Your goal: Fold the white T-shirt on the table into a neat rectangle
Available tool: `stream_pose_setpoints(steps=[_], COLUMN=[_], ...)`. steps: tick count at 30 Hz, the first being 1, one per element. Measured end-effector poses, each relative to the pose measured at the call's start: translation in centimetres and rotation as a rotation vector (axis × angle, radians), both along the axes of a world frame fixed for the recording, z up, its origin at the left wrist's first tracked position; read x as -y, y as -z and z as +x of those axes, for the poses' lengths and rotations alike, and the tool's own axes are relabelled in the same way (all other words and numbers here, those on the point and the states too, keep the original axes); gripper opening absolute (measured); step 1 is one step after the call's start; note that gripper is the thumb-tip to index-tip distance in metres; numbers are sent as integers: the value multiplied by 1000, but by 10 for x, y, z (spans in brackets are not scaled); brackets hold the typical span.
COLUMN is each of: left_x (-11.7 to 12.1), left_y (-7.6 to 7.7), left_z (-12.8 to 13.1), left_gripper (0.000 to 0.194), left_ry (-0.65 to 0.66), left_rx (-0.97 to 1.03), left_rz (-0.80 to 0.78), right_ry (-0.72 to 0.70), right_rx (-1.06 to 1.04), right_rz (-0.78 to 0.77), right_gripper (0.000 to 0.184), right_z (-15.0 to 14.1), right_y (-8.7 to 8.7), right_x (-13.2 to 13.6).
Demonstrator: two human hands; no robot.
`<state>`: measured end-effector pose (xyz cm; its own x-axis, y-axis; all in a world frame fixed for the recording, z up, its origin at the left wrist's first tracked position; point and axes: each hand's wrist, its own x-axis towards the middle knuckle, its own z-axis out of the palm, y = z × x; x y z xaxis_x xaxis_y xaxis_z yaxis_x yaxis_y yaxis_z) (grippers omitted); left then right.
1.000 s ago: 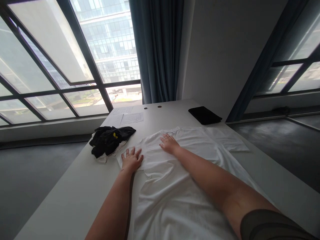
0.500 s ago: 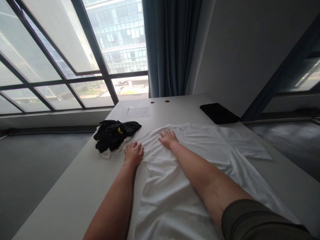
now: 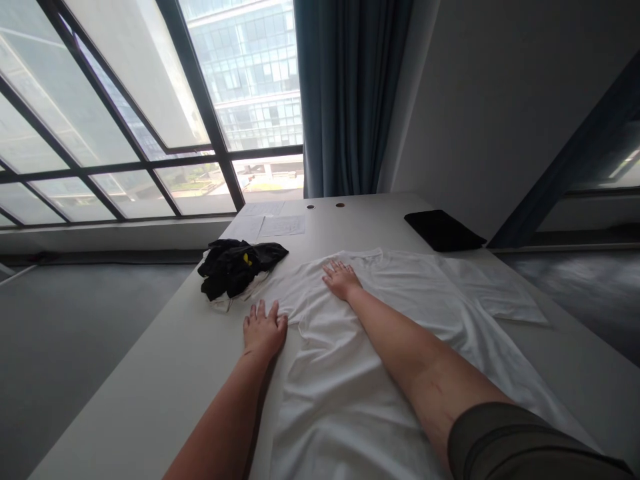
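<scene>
Two flat, open hands: left hand [image 3: 263, 330] at shirt [image 3: 400, 313] edge, right hand [image 3: 341, 280] atop.

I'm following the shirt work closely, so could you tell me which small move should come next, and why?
Probably fold the near sleeve inward with the left hand. That hand lies flat at the edge of the white T-shirt by the sleeve, while the right hand presses the chest flat, pinning the cloth.

I log one long white table [image 3: 150, 393], running away from me toward the window. Lying directly on it I count: a white T-shirt [image 3: 400, 313] spread flat, a crumpled black garment [image 3: 240, 265] at its left, paper sheets [image 3: 273, 223] beyond, a flat black item [image 3: 443, 230] far right.
</scene>
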<state>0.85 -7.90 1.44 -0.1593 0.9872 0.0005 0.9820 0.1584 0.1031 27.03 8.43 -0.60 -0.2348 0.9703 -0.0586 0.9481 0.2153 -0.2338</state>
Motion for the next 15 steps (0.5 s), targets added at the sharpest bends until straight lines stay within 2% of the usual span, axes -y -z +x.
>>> stream_pose_setpoints(steps=[4, 7, 11, 15], left_x=[19, 22, 8, -8], left_y=[0, -1, 2, 8], left_z=[-15, -18, -22, -30], left_gripper=[54, 43, 32, 18], left_ry=[-37, -47, -13, 117], left_rx=[-7, 2, 74, 246], left_rz=[61, 116, 141, 202], right_ry=[-14, -28, -28, -18], right_rx=[20, 33, 30, 20], right_rz=[-48, -82, -70, -42], right_gripper=[69, 70, 69, 68], right_z=[1, 1, 2, 2], right_y=[-1, -3, -4, -4], right_x=[3, 8, 17, 22])
